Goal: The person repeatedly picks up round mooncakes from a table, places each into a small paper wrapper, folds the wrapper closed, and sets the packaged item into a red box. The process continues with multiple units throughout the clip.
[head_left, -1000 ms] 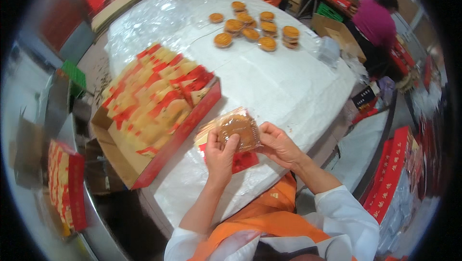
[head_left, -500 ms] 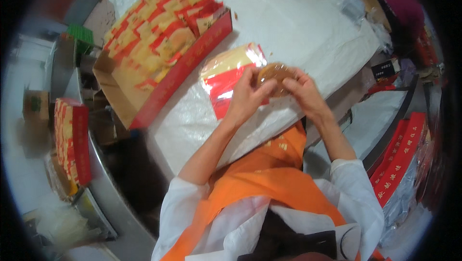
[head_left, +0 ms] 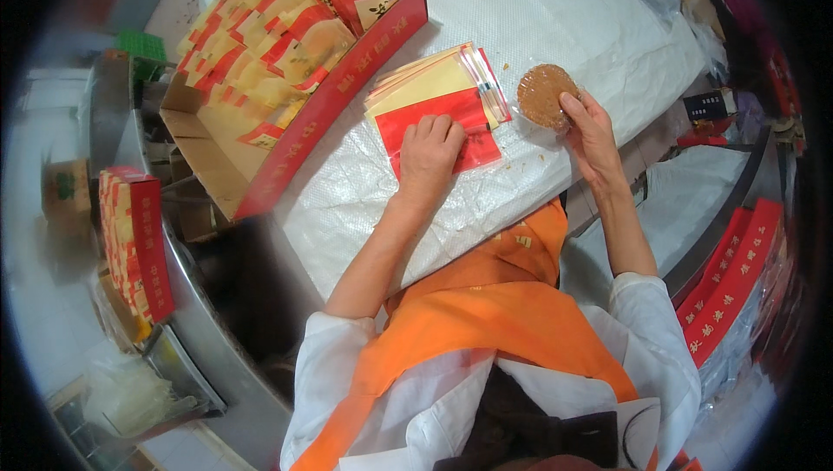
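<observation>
My right hand (head_left: 590, 124) grips a round brown pastry (head_left: 540, 89) in clear wrapping, raised just right of a stack of packets. My left hand (head_left: 425, 154) rests on that stack's top red packet (head_left: 473, 145), fingers curled and pressed together at its edge; the fingertips' undersides are hidden. The packets' pale yellow parts (head_left: 416, 76) fan out behind. Left of both hands, a long red cardboard box (head_left: 334, 102) holds several rows of filled red-and-yellow packets (head_left: 278, 46), standing on the white covered table (head_left: 486, 210).
A second box of packets (head_left: 130, 245) is at the left by a metal counter (head_left: 208, 341). At the right lie red printed boxes (head_left: 729, 280) and a dark box (head_left: 705, 106). A green crate (head_left: 139, 50) is at upper left. A few pastries sit at the table's far edge, mostly cropped.
My hands, together on the pastry before, have parted: the right has lifted it rightward, the left has moved onto the red packets. The view has tilted downward.
</observation>
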`<state>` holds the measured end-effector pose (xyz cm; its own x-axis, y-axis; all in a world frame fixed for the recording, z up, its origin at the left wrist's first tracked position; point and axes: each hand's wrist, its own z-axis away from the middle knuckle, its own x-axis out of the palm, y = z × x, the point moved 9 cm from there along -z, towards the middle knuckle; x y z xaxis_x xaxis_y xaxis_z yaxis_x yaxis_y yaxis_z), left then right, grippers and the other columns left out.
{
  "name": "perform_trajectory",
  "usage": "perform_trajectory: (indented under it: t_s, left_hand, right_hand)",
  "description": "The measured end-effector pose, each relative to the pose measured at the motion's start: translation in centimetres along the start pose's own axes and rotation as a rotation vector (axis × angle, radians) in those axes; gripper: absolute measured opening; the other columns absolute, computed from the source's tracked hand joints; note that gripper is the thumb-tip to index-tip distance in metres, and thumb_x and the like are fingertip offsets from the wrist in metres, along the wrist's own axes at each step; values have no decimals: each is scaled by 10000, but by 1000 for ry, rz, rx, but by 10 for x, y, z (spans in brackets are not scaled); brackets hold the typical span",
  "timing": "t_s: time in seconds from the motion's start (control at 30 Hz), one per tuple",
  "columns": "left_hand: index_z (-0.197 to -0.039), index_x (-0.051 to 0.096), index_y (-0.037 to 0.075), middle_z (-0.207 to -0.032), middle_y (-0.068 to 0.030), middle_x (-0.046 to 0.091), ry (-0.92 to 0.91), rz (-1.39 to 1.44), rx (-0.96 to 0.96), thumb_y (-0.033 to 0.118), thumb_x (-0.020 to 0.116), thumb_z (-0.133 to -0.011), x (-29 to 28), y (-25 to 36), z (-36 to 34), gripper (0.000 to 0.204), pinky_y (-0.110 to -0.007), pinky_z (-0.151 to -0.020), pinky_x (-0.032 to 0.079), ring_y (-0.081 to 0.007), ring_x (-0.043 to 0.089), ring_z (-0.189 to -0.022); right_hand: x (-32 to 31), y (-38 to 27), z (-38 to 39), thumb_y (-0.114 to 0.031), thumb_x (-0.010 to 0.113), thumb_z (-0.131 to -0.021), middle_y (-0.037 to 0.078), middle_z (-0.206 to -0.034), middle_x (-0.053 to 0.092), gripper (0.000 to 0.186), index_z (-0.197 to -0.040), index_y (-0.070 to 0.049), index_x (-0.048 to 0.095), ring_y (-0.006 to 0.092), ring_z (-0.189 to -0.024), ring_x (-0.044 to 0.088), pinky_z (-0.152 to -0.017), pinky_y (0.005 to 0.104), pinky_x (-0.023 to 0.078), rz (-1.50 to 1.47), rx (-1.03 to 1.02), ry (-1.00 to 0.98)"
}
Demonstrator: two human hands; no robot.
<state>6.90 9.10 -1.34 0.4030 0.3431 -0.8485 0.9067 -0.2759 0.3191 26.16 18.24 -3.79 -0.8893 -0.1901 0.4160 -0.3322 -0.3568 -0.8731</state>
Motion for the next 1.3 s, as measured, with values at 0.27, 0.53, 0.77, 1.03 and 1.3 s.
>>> perform_trajectory:
  t_s: [0.27, 0.53, 0.77, 1.03, 1.3]
  left_hand:
    - [-852, 547, 30, -859, -112, 566, 133, 140, -39, 28, 660, -698, -9, -8, 5, 191, -394, -696, 439, -294, 546, -792]
    - [-849, 544, 28, -876, -121, 570, 148, 202, -35, 27, 676, -671, -15, -8, 6, 222, -400, -708, 454, -302, 554, -805]
    - [-831, 537, 32, -886, -110, 570, 123, 200, -44, 40, 675, -678, -13, -8, 7, 206, -393, -716, 444, -297, 552, -821]
    - [-831, 535, 31, -906, -111, 574, 119, 204, -47, 45, 654, -707, -13, -8, 7, 173, -396, -719, 438, -294, 557, -845]
    - [-939, 569, 12, -981, -137, 601, 134, 226, -7, 16, 624, -744, -19, -2, 8, 203, -407, -760, 449, -312, 583, -921]
  right_hand:
    - [12, 15, -3, -179, 654, -896, 85, -1069, 611, 383, -1184, 17, 497, 134, -975, 590, -876, 274, 480, 41, 53, 21]
    - [26, 32, -2, -158, 659, -887, 74, -1026, 615, 350, -1154, 5, 503, 115, -906, 599, -768, 252, 503, 46, 132, -41]
    - [20, 14, -4, -166, 660, -885, 68, -1030, 619, 339, -1141, -4, 509, 102, -886, 602, -747, 243, 507, 78, 49, 3]
    - [27, 38, 4, -156, 650, -892, 54, -997, 614, 288, -1098, -9, 511, 87, -859, 590, -724, 235, 502, 165, 164, -78]
    - [35, 39, 6, -128, 632, -893, 79, -948, 624, 359, -1177, 11, 461, 106, -811, 604, -652, 231, 502, 280, 194, -154]
